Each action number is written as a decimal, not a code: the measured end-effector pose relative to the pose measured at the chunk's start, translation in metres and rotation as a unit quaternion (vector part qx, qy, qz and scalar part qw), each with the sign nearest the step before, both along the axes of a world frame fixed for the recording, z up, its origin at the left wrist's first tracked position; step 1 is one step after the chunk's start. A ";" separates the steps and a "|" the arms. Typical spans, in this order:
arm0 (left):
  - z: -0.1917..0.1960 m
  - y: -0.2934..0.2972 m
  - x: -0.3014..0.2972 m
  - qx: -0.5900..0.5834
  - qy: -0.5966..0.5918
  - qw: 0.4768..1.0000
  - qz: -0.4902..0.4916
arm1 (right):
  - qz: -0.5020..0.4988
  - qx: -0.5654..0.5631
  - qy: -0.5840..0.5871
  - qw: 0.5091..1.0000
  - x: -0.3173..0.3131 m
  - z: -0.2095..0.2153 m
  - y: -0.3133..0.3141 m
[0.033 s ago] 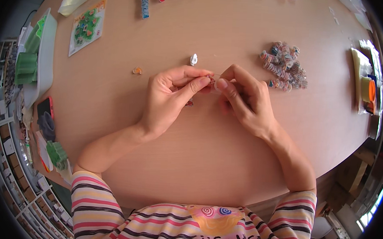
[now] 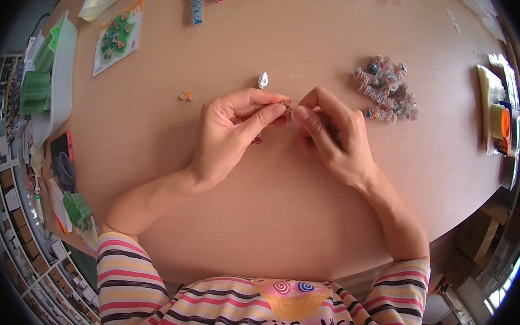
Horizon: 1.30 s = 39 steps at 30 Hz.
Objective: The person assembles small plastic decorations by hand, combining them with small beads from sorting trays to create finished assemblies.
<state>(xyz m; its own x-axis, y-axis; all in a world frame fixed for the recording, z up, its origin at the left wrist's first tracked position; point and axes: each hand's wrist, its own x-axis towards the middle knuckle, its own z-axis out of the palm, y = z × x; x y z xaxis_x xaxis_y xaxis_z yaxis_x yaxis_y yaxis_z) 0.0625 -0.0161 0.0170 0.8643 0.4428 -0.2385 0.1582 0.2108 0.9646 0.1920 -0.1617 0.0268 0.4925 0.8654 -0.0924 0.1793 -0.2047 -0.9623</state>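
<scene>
Above the middle of the table my two hands meet almost fingertip to fingertip. My left hand (image 2: 229, 131) is closed, its thumb and forefinger pinching a small reddish piece (image 2: 288, 108). In my right hand (image 2: 336, 134) the thumb and forefinger grip a small pale, clear-looking piece (image 2: 294, 115) right beside it; its exact kind is too small to make out. A thin line shows between the fingertips. Beneath my left hand lies a small red piece (image 2: 257, 141), partly hidden. Farther out are a small white piece (image 2: 263, 80) and a small orange piece (image 2: 186, 95).
To the right lies a heap of striped stacks (image 2: 386, 93) of small pieces. A card with a green picture (image 2: 118, 37) is at the far left, near a white bin (image 2: 66, 73) holding green shapes. A blue stack (image 2: 196, 2) sits at the back; packages with an orange roll (image 2: 503, 122) stand right.
</scene>
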 end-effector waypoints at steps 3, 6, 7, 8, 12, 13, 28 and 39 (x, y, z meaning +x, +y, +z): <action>-0.004 -0.001 -0.001 0.001 -0.008 1.000 0.000 | -0.006 -0.006 -0.024 1.000 -0.001 0.000 0.001; -0.006 -0.003 -0.001 0.003 -0.025 1.000 0.009 | -0.004 -0.005 -0.027 1.000 -0.002 0.003 0.003; -0.005 -0.002 -0.001 0.002 -0.024 1.000 0.009 | -0.004 -0.006 -0.027 1.000 -0.002 0.001 0.003; -0.003 -0.002 -0.001 -0.002 -0.027 1.000 0.009 | 0.004 0.015 -0.062 0.998 -0.003 -0.002 0.004; -0.008 -0.002 -0.002 0.030 -0.037 0.999 0.007 | 0.027 0.060 -0.121 0.991 0.000 -0.008 0.003; -0.007 -0.002 -0.002 0.031 -0.037 0.999 0.007 | 0.027 0.061 -0.121 0.990 0.001 -0.006 0.001; -0.003 -0.004 -0.001 0.016 0.005 1.000 0.011 | 0.013 0.016 -0.068 0.997 0.000 -0.003 0.002; 0.021 0.020 -0.014 0.330 0.038 0.931 -0.152 | 0.069 0.024 0.065 0.995 0.012 -0.001 -0.016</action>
<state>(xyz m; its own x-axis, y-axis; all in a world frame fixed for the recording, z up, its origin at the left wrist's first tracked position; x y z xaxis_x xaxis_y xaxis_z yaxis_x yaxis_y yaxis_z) 0.0485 0.0038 0.0376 0.9652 0.2528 -0.0662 0.1865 -0.4886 0.8524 0.2038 -0.1773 0.0255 0.3552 0.9289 -0.1049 0.0767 -0.1408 -0.9871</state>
